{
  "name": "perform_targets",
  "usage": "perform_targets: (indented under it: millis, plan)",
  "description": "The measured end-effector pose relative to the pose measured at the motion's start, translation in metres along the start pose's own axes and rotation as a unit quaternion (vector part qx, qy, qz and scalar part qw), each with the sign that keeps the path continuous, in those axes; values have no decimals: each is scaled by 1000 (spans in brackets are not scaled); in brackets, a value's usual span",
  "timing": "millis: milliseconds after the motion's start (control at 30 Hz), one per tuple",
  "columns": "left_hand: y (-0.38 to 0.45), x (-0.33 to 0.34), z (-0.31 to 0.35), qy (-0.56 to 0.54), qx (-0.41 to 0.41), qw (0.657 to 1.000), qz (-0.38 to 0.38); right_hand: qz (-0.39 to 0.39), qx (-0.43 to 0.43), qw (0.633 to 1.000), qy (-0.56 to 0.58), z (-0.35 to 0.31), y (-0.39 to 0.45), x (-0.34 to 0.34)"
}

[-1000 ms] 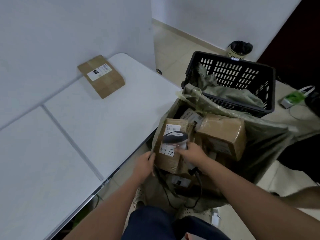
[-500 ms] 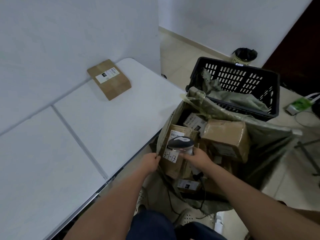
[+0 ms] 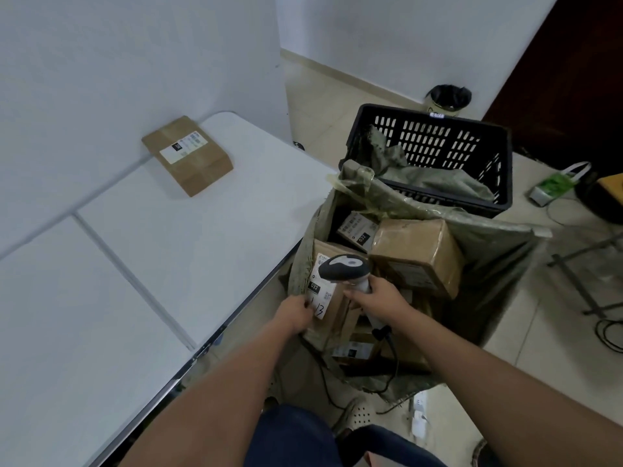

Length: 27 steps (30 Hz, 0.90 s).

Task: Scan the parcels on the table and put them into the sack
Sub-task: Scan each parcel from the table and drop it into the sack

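Note:
One brown parcel [image 3: 188,156] with a white label lies on the white table [image 3: 188,251] at its far end, against the wall. The green woven sack [image 3: 485,251] stands open on the floor to the right of the table, with several brown parcels inside. My left hand [image 3: 295,313] grips the sack's near rim, beside a labelled parcel [image 3: 332,298] marked 032. My right hand [image 3: 377,296] holds the handle of a grey and white barcode scanner [image 3: 344,268] over that parcel. The scanner's cable hangs down from my hand.
A black plastic basket [image 3: 435,143] holding another green sack stands on the floor behind the sack. A small bin [image 3: 446,99] with a black liner stands by the far wall. A green and white bag [image 3: 553,183] and cables lie at the right.
The view has shifted a little. My right hand has lifted the scanner slightly above the labelled parcel. My left hand stays at the sack's rim.

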<state>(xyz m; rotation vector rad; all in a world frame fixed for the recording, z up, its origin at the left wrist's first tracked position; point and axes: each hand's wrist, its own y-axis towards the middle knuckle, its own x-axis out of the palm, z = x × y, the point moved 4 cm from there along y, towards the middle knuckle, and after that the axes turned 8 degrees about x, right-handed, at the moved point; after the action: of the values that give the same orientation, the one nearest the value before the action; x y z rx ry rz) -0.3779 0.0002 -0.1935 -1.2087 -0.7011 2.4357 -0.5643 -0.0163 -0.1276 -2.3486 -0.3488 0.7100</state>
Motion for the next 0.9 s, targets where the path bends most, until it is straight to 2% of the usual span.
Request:
perform_targets:
  millis: [200,600,900]
  plan:
    - [0,3,-5,-4,24,1000,1,15,3,1000,27,-2,-5,-3]
    - [3,-4,-6,-4,35,999,39,-4,-14,998,62,-29,-16,-16]
    - [-4,-61,-23,7,56,996,63,-129,77,975,161,-117,-16,-29]
